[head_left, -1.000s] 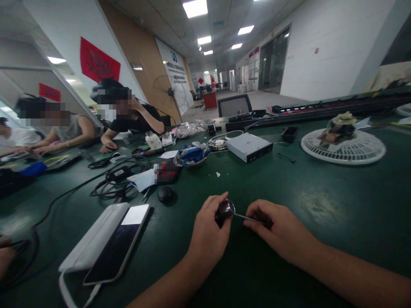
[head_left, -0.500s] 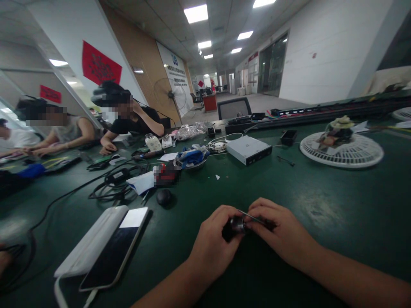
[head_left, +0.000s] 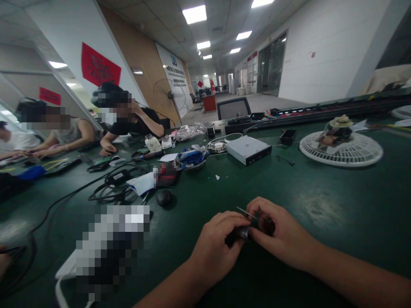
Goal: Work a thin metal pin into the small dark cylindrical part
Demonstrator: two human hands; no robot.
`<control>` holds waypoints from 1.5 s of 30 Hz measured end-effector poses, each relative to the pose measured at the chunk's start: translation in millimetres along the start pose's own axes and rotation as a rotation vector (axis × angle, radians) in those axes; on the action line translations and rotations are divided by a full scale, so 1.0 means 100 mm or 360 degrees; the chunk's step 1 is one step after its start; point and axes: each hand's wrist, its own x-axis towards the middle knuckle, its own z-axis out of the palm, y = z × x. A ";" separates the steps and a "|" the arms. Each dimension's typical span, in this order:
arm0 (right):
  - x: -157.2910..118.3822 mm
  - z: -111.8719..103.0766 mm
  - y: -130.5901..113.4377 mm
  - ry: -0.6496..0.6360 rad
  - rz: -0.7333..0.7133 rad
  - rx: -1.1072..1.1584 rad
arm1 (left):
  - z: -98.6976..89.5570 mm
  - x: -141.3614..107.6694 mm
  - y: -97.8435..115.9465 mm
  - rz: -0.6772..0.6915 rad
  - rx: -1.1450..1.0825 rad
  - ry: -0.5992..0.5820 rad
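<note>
Low in the middle of the view, my left hand [head_left: 216, 241] is closed round a small dark cylindrical part [head_left: 243, 232] with a shiny metal end facing right. My right hand [head_left: 278, 231] is beside it, its fingers curled and pinching a thin metal strip or rod [head_left: 246, 212] that points up and left above the cylinder. The right thumb reaches the cylinder's metal end. What lies inside my right palm is in shadow. Both hands are just above the green table [head_left: 257, 184].
A white fan grille [head_left: 340, 149] with a motor lies at the right. Further back are a silver disc drive [head_left: 247, 149] and a black box [head_left: 288, 137]. A black mouse [head_left: 164, 197], cables [head_left: 105, 188] and a blurred phone [head_left: 112, 252] lie left. Several people sit at the far left.
The cylinder and my left fingers have tilted and shifted slightly right and down. My right fingers have curled more, and the thin strip stands further from the cylinder.
</note>
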 end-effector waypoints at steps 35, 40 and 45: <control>-0.04 0.03 0.01 0.0106 -0.0206 -0.0384 | -0.01 0.00 -0.04 -0.0370 0.0514 0.0328; -0.03 0.02 0.02 0.0016 -0.0164 -0.0436 | -0.02 0.01 -0.05 -0.0394 0.0527 0.0368; -0.05 0.01 0.02 0.0050 -0.0278 -0.0307 | -0.01 0.01 -0.06 -0.0326 0.0515 0.0370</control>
